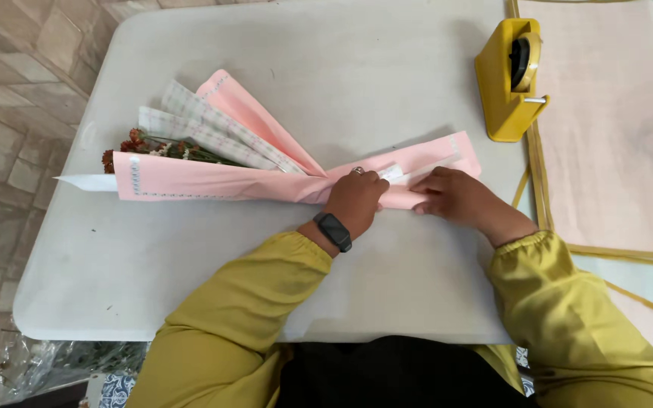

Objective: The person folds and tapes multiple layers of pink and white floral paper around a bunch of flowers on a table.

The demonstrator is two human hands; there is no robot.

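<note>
From the head camera, a bouquet [213, 162] in pink wrapping paper lies on its side on a white table [341, 68], with the dried flowers [141, 145] at the left end and the narrow stem end to the right. The left hand [357, 198], with a black wristband [333, 230], closes its fingers around the narrow part of the paper. The right hand [455, 198] presses its curled fingers on the stem end just beside it. A yellow tape dispenser [509, 79] stands at the table's far right edge, well apart.
</note>
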